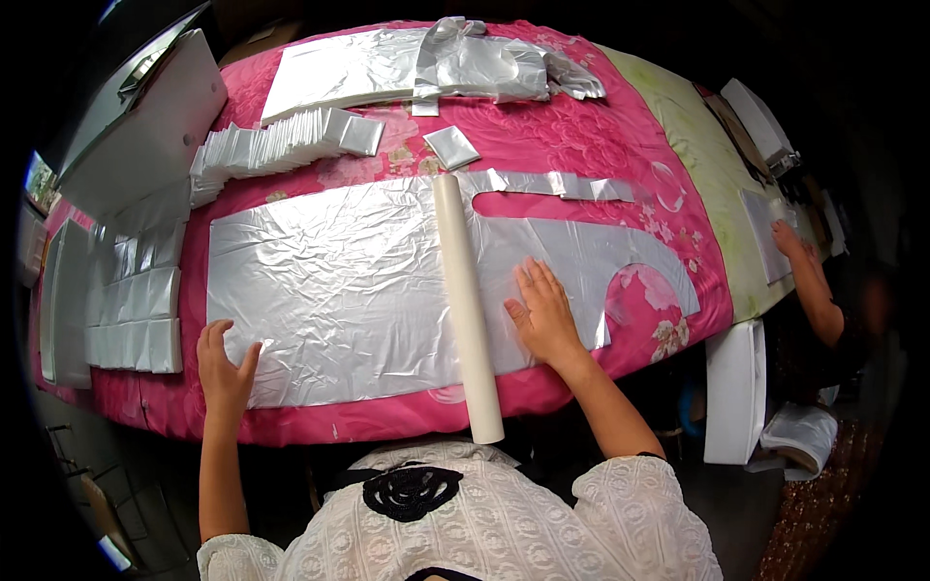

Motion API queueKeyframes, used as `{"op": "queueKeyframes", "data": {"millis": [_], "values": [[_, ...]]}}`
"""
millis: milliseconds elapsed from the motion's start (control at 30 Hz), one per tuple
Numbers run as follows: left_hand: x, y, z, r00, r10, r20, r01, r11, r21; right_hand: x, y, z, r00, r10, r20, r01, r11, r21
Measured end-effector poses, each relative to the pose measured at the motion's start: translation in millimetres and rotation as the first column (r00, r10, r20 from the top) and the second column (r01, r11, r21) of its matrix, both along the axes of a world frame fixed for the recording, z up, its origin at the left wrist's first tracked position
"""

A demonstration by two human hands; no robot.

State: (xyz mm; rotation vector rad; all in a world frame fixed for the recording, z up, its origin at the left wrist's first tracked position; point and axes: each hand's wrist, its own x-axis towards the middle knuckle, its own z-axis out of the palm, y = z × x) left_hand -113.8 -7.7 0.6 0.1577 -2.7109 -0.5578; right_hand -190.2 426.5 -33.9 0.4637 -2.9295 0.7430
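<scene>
A thin, shiny white plastic apron (339, 290) lies spread over the table, its sheet wrinkled on the left and cut into straps and a curved opening on the right. Across it rests a long cream-coloured tube (463, 310), its near end sticking out past the table edge. My right hand (544, 315) lies on the plastic just right of the tube, fingers stretched out, not touching the tube. At the apron's lower left corner is my left hand (225, 366), thumb and fingers apart; whether it touches the sheet I cannot tell.
A pile of unfolded aprons (358, 66) lies at the far side. Folded plastic packets stand in a row (281, 143), with more in stacks (134, 300) by a white box (66, 300). One single packet (451, 147) lies apart. At the right, another person's hand (787, 237) works.
</scene>
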Motion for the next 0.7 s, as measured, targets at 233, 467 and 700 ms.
{"op": "queueKeyframes", "data": {"millis": [233, 467, 700], "values": [[19.3, 78.8, 10.9, 0.912, -0.405, -0.057, 0.408, 0.913, 0.034, -44.6, 166.6, -17.7, 0.925, -0.344, -0.160, 0.376, 0.889, 0.261], [-12.1, 175.3, -0.1, 0.682, -0.731, -0.007, 0.716, 0.665, 0.212, -38.3, 223.9, -15.3, 0.624, -0.701, -0.344, 0.779, 0.593, 0.205], [-30.8, 212.9, -3.3, 0.521, -0.846, 0.118, 0.828, 0.534, 0.172, -21.5, 173.1, 15.9, 0.741, -0.606, -0.290, 0.573, 0.795, -0.197]]}}
